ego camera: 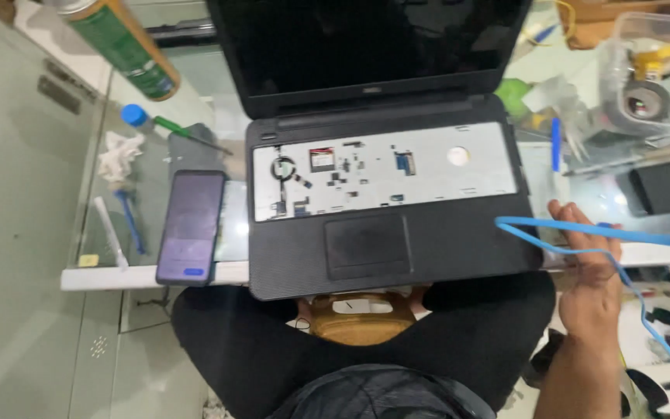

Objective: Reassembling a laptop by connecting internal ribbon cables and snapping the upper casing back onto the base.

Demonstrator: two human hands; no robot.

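An open black laptop point(397, 248) lies on a glass table with its keyboard taken out, baring a silver plate point(428, 167) with small parts and connectors. Its front edge overhangs my lap. My right hand point(589, 268) is at the laptop's right front corner, by the table edge, blurred. A thin blue cord point(583, 230) runs in a loop across this hand, its tip over the laptop's corner. Whether the fingers grip the cord is unclear. My left hand is out of sight.
A dark phone point(191, 226) lies left of the laptop, beside a blue-handled screwdriver point(153, 122), crumpled tissue point(118, 151) and a green spray can point(127, 48). A clear plastic box point(649, 70) of parts and a blue pen point(555, 143) sit at right. A brown stool point(358, 322) shows between my legs.
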